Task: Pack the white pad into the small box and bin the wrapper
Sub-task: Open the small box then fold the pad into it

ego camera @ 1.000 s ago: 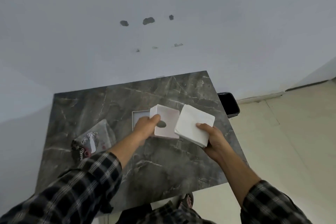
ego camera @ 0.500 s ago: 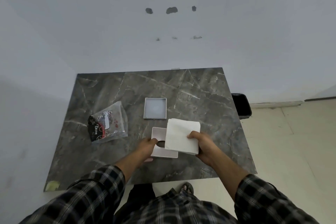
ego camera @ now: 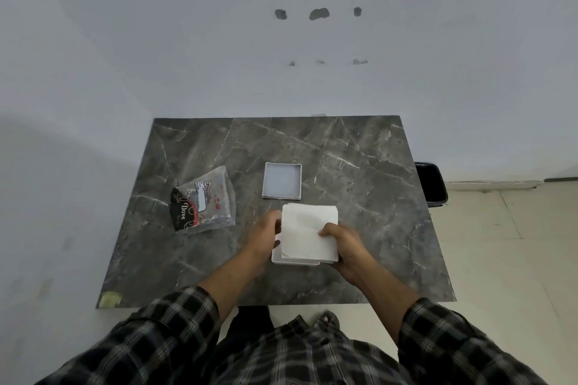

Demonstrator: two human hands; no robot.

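The white pad [ego camera: 308,230], a square stack of soft sheets, lies over the small white box [ego camera: 289,260], which rests on the dark marble table [ego camera: 359,166]. Only the box's near and left edges show under the pad. My right hand [ego camera: 342,244] grips the pad at its right side, thumb on top. My left hand [ego camera: 266,233] holds the box's left side, fingers against the pad's edge. The clear wrapper [ego camera: 203,200] with a black and red label lies flat on the table to the left.
A shallow white lid [ego camera: 282,180] lies open side up just beyond the pad. A black bin [ego camera: 431,183] stands on the floor by the table's right edge. A wall runs behind the table. A yellowish patch [ego camera: 110,299] marks the near left corner.
The box came down from mid-air onto the table. My right hand brought the pad leftwards over it, so the pad now covers the box. The view also tilted down.
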